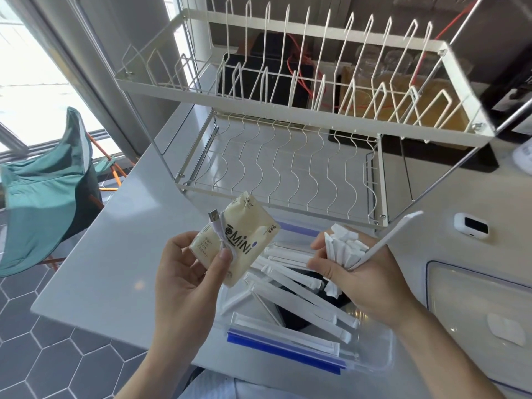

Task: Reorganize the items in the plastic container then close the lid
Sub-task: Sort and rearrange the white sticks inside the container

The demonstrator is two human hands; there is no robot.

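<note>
The tissue pack [234, 242] is cream yellow with dark lettering and one small purple dot. The cable [221, 237] tied against it is white with a silver plug. The paper sticks [290, 292] in the container [371, 361] are white, lying over something black. The container is clear plastic with blue clips on its edges. The dish rack [288, 116] is cream-white wire on silver rods. The surface [115, 254] is pale grey. The floor [57, 355] shows dark grey hexagon tiles with white joints. The chair [43, 191] has teal fabric and orange legs
</note>
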